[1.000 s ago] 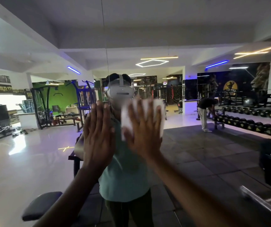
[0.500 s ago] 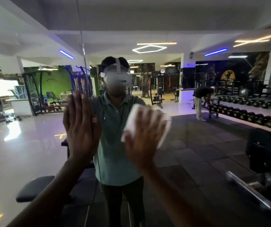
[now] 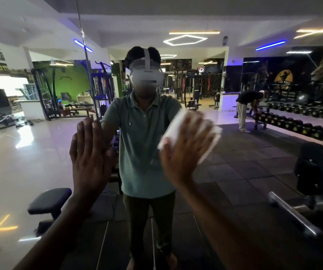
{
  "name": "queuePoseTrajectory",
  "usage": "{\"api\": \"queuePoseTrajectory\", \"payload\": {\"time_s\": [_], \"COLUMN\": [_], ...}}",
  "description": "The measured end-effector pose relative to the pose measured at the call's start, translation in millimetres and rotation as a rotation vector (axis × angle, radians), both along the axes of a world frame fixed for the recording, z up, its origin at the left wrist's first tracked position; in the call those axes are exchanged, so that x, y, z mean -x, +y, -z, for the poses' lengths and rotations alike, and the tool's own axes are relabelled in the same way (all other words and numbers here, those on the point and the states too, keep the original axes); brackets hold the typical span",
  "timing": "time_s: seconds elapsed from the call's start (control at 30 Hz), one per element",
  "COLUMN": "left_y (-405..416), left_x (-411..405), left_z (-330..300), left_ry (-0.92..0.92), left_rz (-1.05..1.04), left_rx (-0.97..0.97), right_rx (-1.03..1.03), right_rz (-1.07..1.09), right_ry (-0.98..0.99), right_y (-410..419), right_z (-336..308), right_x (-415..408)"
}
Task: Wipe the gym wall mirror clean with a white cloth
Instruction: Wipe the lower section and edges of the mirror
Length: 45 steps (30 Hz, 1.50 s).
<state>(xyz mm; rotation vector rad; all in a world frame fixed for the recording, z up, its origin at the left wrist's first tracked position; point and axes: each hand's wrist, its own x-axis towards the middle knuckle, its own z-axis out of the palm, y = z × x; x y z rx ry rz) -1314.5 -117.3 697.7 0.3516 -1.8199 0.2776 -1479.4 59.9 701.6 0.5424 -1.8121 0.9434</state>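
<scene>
Here the right hand (image 3: 184, 151) presses a blurred white cloth (image 3: 190, 133) flat-fingered on the mirror (image 3: 244, 172), its long axis tilted toward one o'clock. The left hand (image 3: 90, 152), at nine o'clock of it, lies flat and empty on the glass. Reflected: a gym with dumbbell racks (image 3: 301, 121) at three o'clock.

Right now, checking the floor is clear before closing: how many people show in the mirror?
2. The person wiping, reflected at centre behind the white cloth, and another person bent over the dumbbell rack at right. Others may be hidden.
</scene>
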Motion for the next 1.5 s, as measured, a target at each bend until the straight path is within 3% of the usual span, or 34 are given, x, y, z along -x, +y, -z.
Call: {"api": "queuePoseTrajectory", "payload": {"time_s": [0.1, 0.17, 0.23, 0.33, 0.47, 0.53, 0.6, 0.73, 0.83, 0.93, 1.0, 1.1, 1.17, 1.23, 1.33, 1.4, 1.43, 1.5], "left_y": [2, 2, 1, 3, 7, 6, 2, -5, -6, -6, -7, -10, -13, -13, -11, -9, -8, -9], "left_x": [5, 4, -1, -2, 2, 1, -2, -11, -9, -4, -5, -11, -15, -16, -13, -9, -8, -7], "left_z": [3, 4, 3, 4, 6, 6, 7, 4, 7, 9, 9, 8, 7, 7, 10, 10, 11, 12], "left_ry": [0.032, 0.019, -0.012, -0.023, -0.020, -0.031, -0.055, -0.101, -0.084, -0.060, -0.061, -0.089, -0.106, -0.107, -0.082, -0.066, -0.062, -0.061], "left_rz": [-0.038, -0.057, -0.057, -0.068, -0.079, -0.078, -0.076, -0.046, -0.021, -0.019, -0.010, 0.025, 0.044, 0.051, 0.039, 0.030, 0.029, 0.025], "left_rx": [0.000, 0.021, 0.041, 0.043, 0.016, 0.016, 0.025, 0.055, 0.040, 0.020, 0.015, 0.045, 0.067, 0.071, 0.062, 0.050, 0.045, 0.042], "right_rx": [-0.402, -0.521, -0.462, -0.222, 0.078, 0.014, -0.205, -0.480, -0.291, 0.003, -0.050, -0.406, -0.497, -0.423, -0.081, 0.140, 0.172, 0.035], "right_rz": [-0.219, -0.288, -0.268, -0.073, -0.008, -0.116, -0.208, -0.258, -0.076, 0.038, -0.046, -0.208, -0.259, -0.202, 0.052, 0.109, 0.105, -0.010], "right_ry": [0.230, 0.340, 0.339, 0.189, -0.065, -0.024, 0.127, 0.399, 0.280, 0.025, 0.001, 0.211, 0.338, 0.326, 0.100, -0.062, -0.091, -0.032], "right_y": [-24, -16, 3, 36, 10, -22, -42, -15, 27, 8, -31, -55, -38, -8, 28, 12, -5, -38], "right_z": [56, 63, 50, 28, 17, 24, 38, 25, 7, 13, 33, 61, 53, 38, 6, -7, -7, 9], "right_x": [-36, -26, -1, 40, 11, -26, -49, -14, 30, 11, -30, -60, -41, -10, 30, 17, 0, -36]}}
